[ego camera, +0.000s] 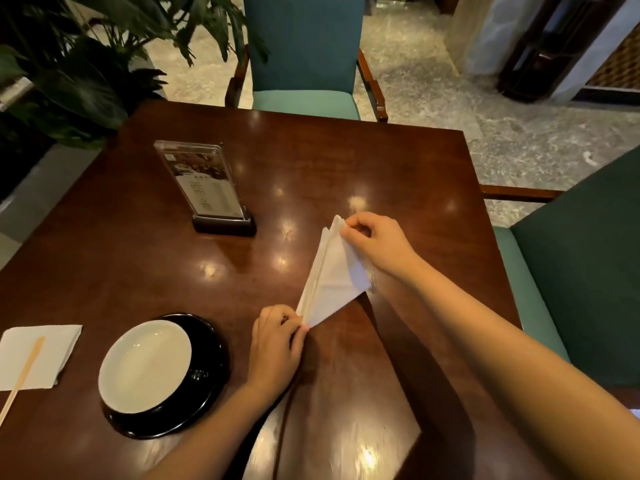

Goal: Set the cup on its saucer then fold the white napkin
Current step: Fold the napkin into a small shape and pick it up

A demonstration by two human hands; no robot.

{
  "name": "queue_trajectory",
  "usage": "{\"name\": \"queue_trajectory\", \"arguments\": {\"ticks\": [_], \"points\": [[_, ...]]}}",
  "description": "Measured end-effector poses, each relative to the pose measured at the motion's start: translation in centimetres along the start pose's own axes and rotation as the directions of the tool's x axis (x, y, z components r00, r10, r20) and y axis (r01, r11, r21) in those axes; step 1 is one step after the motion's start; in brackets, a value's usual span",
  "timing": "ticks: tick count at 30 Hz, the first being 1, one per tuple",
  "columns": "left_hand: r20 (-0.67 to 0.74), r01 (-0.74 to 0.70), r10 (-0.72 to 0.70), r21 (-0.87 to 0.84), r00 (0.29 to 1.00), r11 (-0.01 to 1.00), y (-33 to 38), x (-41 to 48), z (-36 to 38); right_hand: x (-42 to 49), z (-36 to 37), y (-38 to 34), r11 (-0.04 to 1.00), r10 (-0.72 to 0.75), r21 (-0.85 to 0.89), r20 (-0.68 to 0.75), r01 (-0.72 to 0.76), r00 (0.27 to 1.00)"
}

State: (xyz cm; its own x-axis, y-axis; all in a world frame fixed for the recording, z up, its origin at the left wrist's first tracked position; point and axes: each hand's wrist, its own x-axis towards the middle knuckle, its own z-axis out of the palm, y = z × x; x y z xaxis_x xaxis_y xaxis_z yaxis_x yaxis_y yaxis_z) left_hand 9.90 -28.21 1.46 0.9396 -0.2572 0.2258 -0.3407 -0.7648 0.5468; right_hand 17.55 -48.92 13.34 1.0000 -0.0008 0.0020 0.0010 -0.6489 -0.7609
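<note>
The white napkin, folded into a triangle, lies near the right middle of a glossy dark wooden worktop set on a marbled floor with teal chairs around. The left hand pinches its near corner and the right hand pinches its far tip. To the left the white-lined cup sits on its black saucer, with another napkin and a wooden stirrer beyond, and a menu stand farther back.

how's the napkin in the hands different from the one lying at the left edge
The held napkin is folded into a triangle, pinched by the left hand and right hand; the left-edge napkin lies flat and roughly square, untouched. A wooden stirrer rests on the flat one; nothing rests on the held one. Both are white.
</note>
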Motion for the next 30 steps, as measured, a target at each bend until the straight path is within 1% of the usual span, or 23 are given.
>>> {"name": "queue_trajectory", "arguments": {"ticks": [5, 9, 12, 14, 16, 20, 23, 25, 27, 28, 30], "points": [[-0.061, 0.111, -0.115, -0.055, 0.991, 0.992, 0.0, 0.3, 0.3, 4.6, 2.7, 1.5, 0.99, 0.144, -0.02, 0.041, -0.143, 0.989], [-0.059, 0.142, -0.147, -0.078, 0.987, 0.987, 0.4, 0.5, 0.1, 6.5, 4.7, 3.1, 0.964, 0.262, 0.023, 0.083, -0.265, 0.962], [-0.025, 0.287, -0.297, -0.191, 0.954, 0.939, 0.8, 0.4, 0.2, 7.2, 5.9, 4.3, 0.947, 0.323, -0.012, 0.059, -0.322, 0.945], [-0.027, 0.336, -0.352, -0.234, 0.936, 0.912, 0.9, 0.6, 0.3, 7.4, 6.4, 4.9, 0.946, 0.322, -0.059, 0.026, -0.32, 0.946], [-0.038, 0.299, -0.312, -0.198, 0.949, 0.933, 0.9, 0.7, 0.4, 7.2, 6.9, 5.2, 0.955, 0.285, -0.089, -0.006, -0.284, 0.958], [0.002, 0.234, -0.235, -0.114, 0.972, 0.966, 0.7, 0.6, 0.1, 6.3, 8.2, 5.8, 0.965, 0.16, -0.195, -0.089, -0.175, 0.983], [-0.005, 0.163, -0.163, -0.06, 0.987, 0.985, 0.6, 0.4, 0.2, 5.8, 8.8, 6.3, 0.963, 0.114, -0.226, -0.144, -0.145, 0.983], [-0.011, 0.178, -0.18, -0.072, 0.984, 0.981, 0.7, 0.5, 0.3, 5.5, 9.0, 6.4, 0.967, 0.092, -0.221, -0.161, -0.127, 0.983], [-0.036, 0.208, -0.213, -0.102, 0.976, 0.973, 1.0, 1.1, 0.1, 5.4, 9.1, 6.3, 0.977, 0.102, -0.167, -0.166, -0.13, 0.981], [-0.046, 0.2, -0.206, -0.111, 0.978, 0.974, 1.4, 1.6, 0.0, 5.4, 9.1, 6.3, 0.979, 0.103, -0.156, -0.164, -0.129, 0.981], [-0.021, 0.095, -0.097, -0.075, 0.995, 0.993, 2.3, 3.1, 0.1, 5.3, 9.0, 6.4, 0.981, 0.085, -0.16, -0.165, -0.112, 0.983]]}}
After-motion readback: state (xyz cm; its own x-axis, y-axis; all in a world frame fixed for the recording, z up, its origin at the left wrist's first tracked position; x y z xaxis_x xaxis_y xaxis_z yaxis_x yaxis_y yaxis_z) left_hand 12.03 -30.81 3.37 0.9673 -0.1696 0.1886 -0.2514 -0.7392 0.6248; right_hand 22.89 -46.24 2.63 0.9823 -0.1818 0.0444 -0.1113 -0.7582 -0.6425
